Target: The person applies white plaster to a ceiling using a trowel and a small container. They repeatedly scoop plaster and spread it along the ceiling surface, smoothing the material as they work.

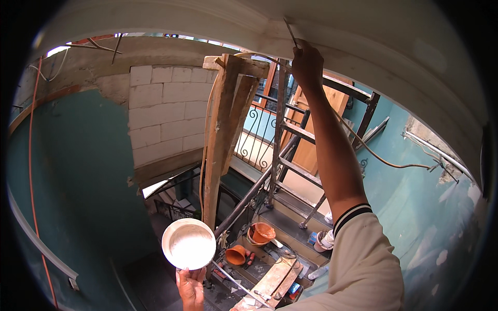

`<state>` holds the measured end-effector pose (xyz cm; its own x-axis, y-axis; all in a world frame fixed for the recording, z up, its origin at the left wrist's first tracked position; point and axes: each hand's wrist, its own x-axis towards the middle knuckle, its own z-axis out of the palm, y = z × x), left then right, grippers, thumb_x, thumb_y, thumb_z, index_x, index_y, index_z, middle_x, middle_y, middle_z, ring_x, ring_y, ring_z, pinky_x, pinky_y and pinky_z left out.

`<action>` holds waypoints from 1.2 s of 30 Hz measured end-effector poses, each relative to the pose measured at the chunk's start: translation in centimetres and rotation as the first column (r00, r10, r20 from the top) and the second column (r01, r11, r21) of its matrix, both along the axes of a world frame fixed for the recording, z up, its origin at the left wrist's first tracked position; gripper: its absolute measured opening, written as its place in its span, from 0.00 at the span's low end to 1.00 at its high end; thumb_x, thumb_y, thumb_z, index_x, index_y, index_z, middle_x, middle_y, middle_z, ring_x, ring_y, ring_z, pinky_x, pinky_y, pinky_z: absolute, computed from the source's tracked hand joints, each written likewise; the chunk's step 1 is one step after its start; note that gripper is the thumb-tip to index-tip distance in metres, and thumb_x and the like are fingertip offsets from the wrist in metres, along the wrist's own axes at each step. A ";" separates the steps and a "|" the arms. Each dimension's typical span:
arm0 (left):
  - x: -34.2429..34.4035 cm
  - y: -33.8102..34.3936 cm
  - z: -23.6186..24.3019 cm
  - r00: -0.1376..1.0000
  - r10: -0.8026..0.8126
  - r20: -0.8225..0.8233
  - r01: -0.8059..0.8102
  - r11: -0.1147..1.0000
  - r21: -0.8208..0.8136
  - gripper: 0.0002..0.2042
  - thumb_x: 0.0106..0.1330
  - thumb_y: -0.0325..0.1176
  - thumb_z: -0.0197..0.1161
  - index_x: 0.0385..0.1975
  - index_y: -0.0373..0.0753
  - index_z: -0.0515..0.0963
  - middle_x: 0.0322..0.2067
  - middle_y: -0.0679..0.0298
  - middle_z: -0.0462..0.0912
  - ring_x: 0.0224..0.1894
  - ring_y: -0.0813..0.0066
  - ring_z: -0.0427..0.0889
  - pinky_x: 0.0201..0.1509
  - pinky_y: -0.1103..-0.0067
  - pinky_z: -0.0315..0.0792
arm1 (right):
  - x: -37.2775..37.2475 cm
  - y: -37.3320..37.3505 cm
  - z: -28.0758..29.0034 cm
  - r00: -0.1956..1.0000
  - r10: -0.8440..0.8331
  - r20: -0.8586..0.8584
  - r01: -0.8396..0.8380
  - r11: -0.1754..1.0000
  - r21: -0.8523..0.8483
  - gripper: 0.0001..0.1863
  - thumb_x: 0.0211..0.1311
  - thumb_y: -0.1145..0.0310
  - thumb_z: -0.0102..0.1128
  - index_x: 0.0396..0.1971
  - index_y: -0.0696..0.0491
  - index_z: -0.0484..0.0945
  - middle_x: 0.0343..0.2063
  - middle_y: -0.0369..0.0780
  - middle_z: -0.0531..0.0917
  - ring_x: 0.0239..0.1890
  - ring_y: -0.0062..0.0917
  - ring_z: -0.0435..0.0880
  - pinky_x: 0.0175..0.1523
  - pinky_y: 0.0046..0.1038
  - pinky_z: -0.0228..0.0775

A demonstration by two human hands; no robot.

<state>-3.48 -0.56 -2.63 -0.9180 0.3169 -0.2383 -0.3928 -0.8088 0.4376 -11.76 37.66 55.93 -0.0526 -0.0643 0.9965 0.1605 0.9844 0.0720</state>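
Note:
At the lower middle, my left hand (191, 288) holds up a round white bowl (167, 239) by its near underside. White paste (189, 248) lies inside it, glaring in the light. My right arm stretches up, and my right hand (308, 65) is closed round a thin-bladed putty knife (290, 32). Its blade tip meets the white ceiling moulding (270, 31) near a corner line. The knife's handle is mostly hidden in my fist.
A wooden post (218, 150) rises beyond the bowl, with a metal ladder (298, 135) to its right. Down on the floor lie orange buckets (263, 233), a board (275, 284) and scattered tools. A brown hose (384, 161) hangs behind my arm; a teal wall (67, 171) stands left.

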 end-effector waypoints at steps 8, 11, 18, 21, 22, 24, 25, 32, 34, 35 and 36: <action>0.4 0.3 0.9 0.996 -0.089 -0.007 0.089 0.996 0.006 0.33 0.67 0.38 0.71 0.70 0.41 0.66 0.63 0.52 0.76 0.64 0.54 0.81 0.65 0.58 0.81 | 10.5 -0.8 -1.4 0.993 -0.116 -0.029 0.116 0.993 -0.003 0.16 0.76 0.68 0.57 0.58 0.53 0.82 0.42 0.51 0.87 0.52 0.46 0.86 0.60 0.47 0.75; 0.5 0.9 1.7 0.989 -0.140 -0.036 0.139 0.990 -0.027 0.35 0.66 0.39 0.72 0.71 0.41 0.64 0.64 0.52 0.76 0.65 0.54 0.80 0.67 0.58 0.80 | 17.0 -3.4 -4.9 0.998 0.031 -0.055 -0.044 0.966 -0.254 0.17 0.80 0.64 0.55 0.60 0.55 0.81 0.40 0.46 0.88 0.40 0.32 0.89 0.50 0.38 0.80; 0.5 4.5 4.1 0.946 -0.307 -0.100 0.309 0.951 -0.001 0.34 0.67 0.37 0.70 0.71 0.40 0.64 0.63 0.52 0.76 0.65 0.54 0.80 0.66 0.59 0.81 | 22.7 -10.5 -31.9 0.303 0.952 0.052 -0.050 0.071 -0.996 0.15 0.82 0.64 0.57 0.57 0.61 0.76 0.39 0.40 0.87 0.33 0.18 0.87 0.36 0.23 0.81; 0.3 5.0 5.0 0.934 -0.335 -0.126 0.339 0.941 0.013 0.31 0.68 0.37 0.69 0.69 0.39 0.65 0.64 0.53 0.76 0.64 0.56 0.80 0.65 0.60 0.83 | 24.2 -10.7 -39.4 0.208 0.954 0.216 0.207 0.173 -0.963 0.16 0.83 0.65 0.57 0.57 0.61 0.77 0.40 0.37 0.86 0.35 0.18 0.87 0.40 0.22 0.81; 0.3 4.9 5.5 0.937 -0.317 -0.143 0.319 0.948 -0.009 0.31 0.68 0.37 0.69 0.69 0.39 0.65 0.64 0.53 0.75 0.64 0.56 0.80 0.65 0.60 0.83 | 24.8 -10.2 -39.5 0.263 0.922 0.283 0.215 0.230 -0.949 0.15 0.82 0.65 0.57 0.56 0.61 0.77 0.39 0.37 0.86 0.34 0.17 0.86 0.40 0.22 0.80; -0.2 4.5 4.9 0.945 -0.310 -0.103 0.312 0.950 0.000 0.33 0.68 0.39 0.70 0.70 0.40 0.64 0.65 0.54 0.73 0.65 0.57 0.79 0.68 0.61 0.80 | 26.0 -8.3 -39.0 0.442 0.830 0.342 0.111 0.327 -0.938 0.14 0.82 0.66 0.58 0.54 0.61 0.79 0.38 0.36 0.85 0.33 0.16 0.84 0.40 0.23 0.79; -0.8 4.4 4.5 0.946 -0.308 -0.100 0.308 0.951 -0.012 0.34 0.67 0.40 0.70 0.70 0.41 0.64 0.65 0.54 0.73 0.66 0.57 0.78 0.69 0.62 0.79 | 26.4 -7.0 -38.2 0.559 0.769 0.310 0.003 0.372 -0.928 0.13 0.81 0.67 0.58 0.54 0.60 0.79 0.37 0.36 0.84 0.33 0.15 0.84 0.40 0.23 0.79; -0.3 3.5 3.3 0.958 -0.276 -0.077 0.275 0.961 -0.032 0.35 0.66 0.42 0.71 0.71 0.41 0.63 0.65 0.54 0.73 0.67 0.56 0.77 0.72 0.60 0.75 | 23.3 -5.1 -18.5 0.965 0.125 0.229 -0.056 0.957 -0.284 0.11 0.75 0.75 0.60 0.54 0.59 0.80 0.37 0.47 0.84 0.35 0.36 0.86 0.42 0.35 0.78; 0.7 3.9 3.2 0.958 -0.283 -0.055 0.283 0.959 -0.006 0.34 0.67 0.37 0.68 0.72 0.42 0.62 0.64 0.52 0.73 0.65 0.54 0.79 0.68 0.59 0.79 | 20.4 -5.4 -13.5 0.975 -0.021 0.221 0.036 0.997 -0.062 0.13 0.73 0.76 0.61 0.54 0.58 0.81 0.38 0.49 0.85 0.38 0.41 0.88 0.44 0.38 0.81; 1.2 4.2 3.2 0.956 -0.289 -0.047 0.289 0.957 0.008 0.34 0.68 0.35 0.67 0.73 0.42 0.61 0.64 0.51 0.74 0.64 0.54 0.80 0.66 0.59 0.81 | 18.9 -5.1 -11.5 0.976 -0.089 0.199 0.087 0.996 0.021 0.13 0.72 0.77 0.61 0.54 0.57 0.82 0.39 0.49 0.86 0.40 0.43 0.89 0.45 0.40 0.82; 1.9 4.1 3.6 0.951 -0.301 -0.065 0.302 0.953 -0.002 0.34 0.68 0.35 0.66 0.73 0.41 0.61 0.63 0.52 0.75 0.63 0.55 0.81 0.65 0.59 0.81 | 16.9 -4.0 -9.7 0.983 -0.084 0.166 0.066 0.992 0.112 0.14 0.72 0.76 0.61 0.55 0.57 0.82 0.39 0.51 0.86 0.41 0.46 0.89 0.47 0.43 0.83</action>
<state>-1.61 3.56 0.94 -0.7924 0.5831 -0.1790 -0.5907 -0.6606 0.4634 5.11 33.67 46.24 -0.2292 -0.1577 0.9605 0.2105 0.9554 0.2071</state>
